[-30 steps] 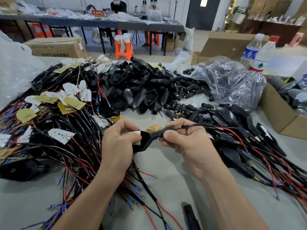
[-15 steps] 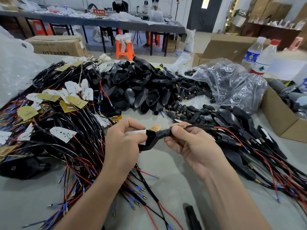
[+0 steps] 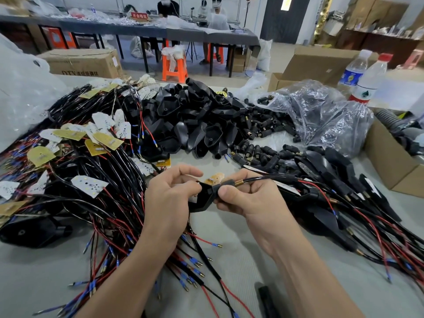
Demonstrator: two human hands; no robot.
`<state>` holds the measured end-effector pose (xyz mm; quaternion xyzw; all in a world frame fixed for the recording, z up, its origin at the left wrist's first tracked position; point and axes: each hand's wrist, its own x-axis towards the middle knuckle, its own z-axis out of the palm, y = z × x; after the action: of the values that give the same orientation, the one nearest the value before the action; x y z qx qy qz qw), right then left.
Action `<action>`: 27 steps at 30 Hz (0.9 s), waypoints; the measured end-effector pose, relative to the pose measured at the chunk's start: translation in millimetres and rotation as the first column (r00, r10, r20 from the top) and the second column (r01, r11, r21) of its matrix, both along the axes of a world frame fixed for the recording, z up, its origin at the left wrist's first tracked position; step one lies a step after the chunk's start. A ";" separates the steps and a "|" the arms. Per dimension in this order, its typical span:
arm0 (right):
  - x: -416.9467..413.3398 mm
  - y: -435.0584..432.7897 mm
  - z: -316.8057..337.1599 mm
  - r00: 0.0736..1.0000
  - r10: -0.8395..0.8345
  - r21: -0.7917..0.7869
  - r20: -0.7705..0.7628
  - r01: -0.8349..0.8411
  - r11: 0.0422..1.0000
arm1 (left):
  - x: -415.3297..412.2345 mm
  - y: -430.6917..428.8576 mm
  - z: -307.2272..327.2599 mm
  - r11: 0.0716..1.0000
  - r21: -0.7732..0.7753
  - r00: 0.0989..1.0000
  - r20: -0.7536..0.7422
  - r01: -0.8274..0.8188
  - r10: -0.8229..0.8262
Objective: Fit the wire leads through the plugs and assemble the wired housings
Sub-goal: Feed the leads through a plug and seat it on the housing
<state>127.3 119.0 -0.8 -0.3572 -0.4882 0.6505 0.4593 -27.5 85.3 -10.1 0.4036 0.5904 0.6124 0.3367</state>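
My left hand (image 3: 169, 198) grips a black plastic housing (image 3: 202, 199) above the table's middle. My right hand (image 3: 247, 198) pinches the black plug (image 3: 226, 184) seated at the housing's neck, with a brass collar and a black sheathed wire lead (image 3: 263, 177) running off to the right. To the left lies a tangle of red and black wire leads with white and yellow circuit boards (image 3: 91, 143). Empty black housings (image 3: 197, 120) are heaped at the centre back, and loose black plugs (image 3: 259, 134) are scattered right of them. Assembled wired housings (image 3: 332, 180) lie to the right.
A crumpled clear plastic bag (image 3: 321, 115) sits behind the plugs. Two water bottles (image 3: 364, 81) stand at the back right beside an open cardboard box (image 3: 394, 161). A black tool (image 3: 268, 301) lies near the front edge. Other people sit at a far table.
The housing has tilted and shifted slightly in my hands. My right thumb has slid along the plug toward the housing, exposing the brass collar on the lead.
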 end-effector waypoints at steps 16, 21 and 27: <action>10.8 4.5 2.6 0.935 -0.332 0.192 0.124 0.305 0.933 | -5.3 -4.8 3.5 0.959 0.211 0.688 -0.668 -0.191 0.285; 8.7 6.3 -0.7 0.915 -0.358 0.299 0.185 0.295 0.908 | -9.0 1.3 2.9 0.993 0.031 0.894 -0.433 -0.113 0.115; 9.6 6.6 -4.3 0.990 -0.141 0.153 0.005 0.139 0.979 | -9.0 4.9 3.0 0.994 -0.108 0.996 -0.083 -0.024 0.015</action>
<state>136.9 125.6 -5.1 -0.3598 -0.5137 0.5746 0.5258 -36.4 90.2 -7.0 0.4037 0.6403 0.5654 0.3277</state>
